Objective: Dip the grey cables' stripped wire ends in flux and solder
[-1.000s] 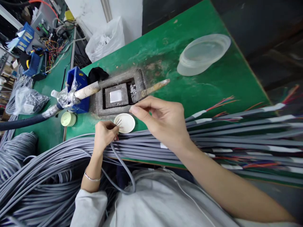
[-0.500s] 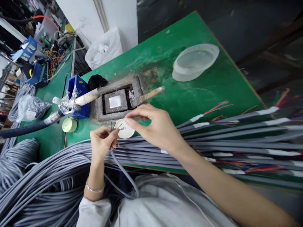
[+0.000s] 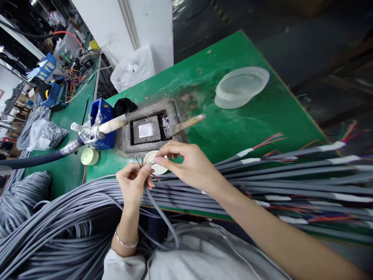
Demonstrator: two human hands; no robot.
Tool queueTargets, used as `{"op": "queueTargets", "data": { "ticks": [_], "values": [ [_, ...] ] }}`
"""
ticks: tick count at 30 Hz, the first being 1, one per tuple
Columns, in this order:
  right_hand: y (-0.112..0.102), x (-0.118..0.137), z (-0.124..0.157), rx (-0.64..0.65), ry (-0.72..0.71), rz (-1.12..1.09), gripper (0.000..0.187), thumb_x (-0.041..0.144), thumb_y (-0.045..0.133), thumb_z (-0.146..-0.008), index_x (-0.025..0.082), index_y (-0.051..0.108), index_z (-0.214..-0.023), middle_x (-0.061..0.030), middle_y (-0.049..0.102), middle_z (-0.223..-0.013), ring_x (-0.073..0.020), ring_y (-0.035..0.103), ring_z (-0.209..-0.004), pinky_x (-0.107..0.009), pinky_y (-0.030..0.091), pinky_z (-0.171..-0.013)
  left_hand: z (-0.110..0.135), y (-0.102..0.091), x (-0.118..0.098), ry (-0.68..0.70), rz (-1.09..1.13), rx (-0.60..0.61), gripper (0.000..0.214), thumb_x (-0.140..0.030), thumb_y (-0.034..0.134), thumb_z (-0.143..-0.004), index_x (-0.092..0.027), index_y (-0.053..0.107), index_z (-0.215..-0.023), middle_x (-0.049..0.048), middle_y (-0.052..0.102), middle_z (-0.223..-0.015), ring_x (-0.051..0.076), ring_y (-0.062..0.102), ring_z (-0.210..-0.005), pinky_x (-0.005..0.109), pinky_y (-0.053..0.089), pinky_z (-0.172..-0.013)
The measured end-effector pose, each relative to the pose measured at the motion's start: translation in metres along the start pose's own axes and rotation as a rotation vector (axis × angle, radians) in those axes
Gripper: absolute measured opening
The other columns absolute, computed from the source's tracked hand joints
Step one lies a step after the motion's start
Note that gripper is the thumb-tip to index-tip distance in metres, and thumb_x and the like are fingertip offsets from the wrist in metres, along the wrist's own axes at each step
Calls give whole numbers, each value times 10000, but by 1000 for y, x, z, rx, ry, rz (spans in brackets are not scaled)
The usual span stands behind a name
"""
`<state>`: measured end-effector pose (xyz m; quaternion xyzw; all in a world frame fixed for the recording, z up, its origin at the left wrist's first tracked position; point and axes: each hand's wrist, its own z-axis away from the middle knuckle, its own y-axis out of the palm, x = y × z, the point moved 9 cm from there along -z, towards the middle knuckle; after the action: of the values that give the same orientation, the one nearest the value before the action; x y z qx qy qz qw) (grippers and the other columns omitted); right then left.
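Note:
Near its stripped end, a grey cable (image 3: 162, 215) is pinched in my left hand (image 3: 132, 182). Thin dark and red wires (image 3: 155, 177) fan out from between those fingers. My right hand (image 3: 186, 161) is closed at thumb and forefinger on the tip of one thin wire, just right of the left fingertips. Below the fingers lies a small round white dish (image 3: 159, 168), partly covered by them. Beyond the hands sits a solder pot (image 3: 125, 144) with a shiny square of metal (image 3: 145, 130) in its middle and a flat scraper (image 3: 190, 123) across its right side.
A bundle of grey cables (image 3: 105, 188) runs along the table's front edge, stripped ends to the right. A fume hose (image 3: 113, 123) rests by a blue bin (image 3: 107, 142). A pale green jar (image 3: 90, 156) stands left; a clear plastic tub (image 3: 241, 87) lies at the back right.
My right hand has come in to the left hand and its fingertips now pinch a wire end. The whole view has shifted slightly, with things lower and further right.

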<state>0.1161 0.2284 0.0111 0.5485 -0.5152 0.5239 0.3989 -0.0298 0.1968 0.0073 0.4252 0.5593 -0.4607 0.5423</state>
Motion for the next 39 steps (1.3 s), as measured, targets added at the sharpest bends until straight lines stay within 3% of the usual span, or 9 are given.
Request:
{"op": "queueTargets", "data": {
  "ticks": [6,10,15,25,28,35,39],
  "values": [
    [-11,-2,1,-120,15,-90,192,324,585,-738,165,674,-679,-50,669,-714,-154,569,-668,-281,417,-605,0,-5,-6,22,94,-102,267,-327,776,-616,-136,624,-507,-21,593,-415,19,393,-224,101,239,-228],
    [1,-2,0,-3,25,-97,177,318,609,-714,162,686,-685,-49,675,-709,-159,574,-667,-288,417,-606,2,-5,-6,12,106,-104,298,-343,776,-610,-136,604,-482,-9,615,-441,30,405,-225,116,254,-222],
    [0,5,2,-45,-44,-118,153,280,609,-748,167,687,-680,-52,680,-716,-161,587,-687,-289,436,-614,6,0,-2,-19,27,-62,309,-383,754,-631,-137,618,-501,-9,578,-394,64,448,-250,146,321,-245],
    [-3,22,7,-99,-231,-88,107,211,650,-758,185,680,-659,-28,675,-685,-147,598,-671,-309,472,-688,7,-7,-10,17,108,-220,325,-370,778,-576,-139,566,-492,-30,583,-413,27,372,-207,137,271,-228],
    [-5,24,7,-108,-246,-84,113,209,655,-755,183,677,-647,-25,670,-670,-146,600,-666,-305,476,-683,6,-9,-12,11,112,-210,337,-353,783,-571,-137,543,-471,-29,588,-416,19,360,-202,127,263,-223],
    [-22,14,7,-265,-146,-130,101,235,646,-753,197,678,-665,-27,663,-692,-151,596,-687,-285,474,-620,1,-17,-14,4,5,-150,354,-360,774,-573,-138,524,-458,-18,589,-420,20,346,-207,136,236,-210],
    [-25,13,7,-294,-133,-143,91,238,653,-744,195,673,-667,-27,654,-688,-144,579,-664,-284,458,-596,-9,-10,-1,-65,-69,-68,323,-342,764,-565,-138,535,-467,-19,572,-401,30,354,-214,147,259,-219]
  ]
}}
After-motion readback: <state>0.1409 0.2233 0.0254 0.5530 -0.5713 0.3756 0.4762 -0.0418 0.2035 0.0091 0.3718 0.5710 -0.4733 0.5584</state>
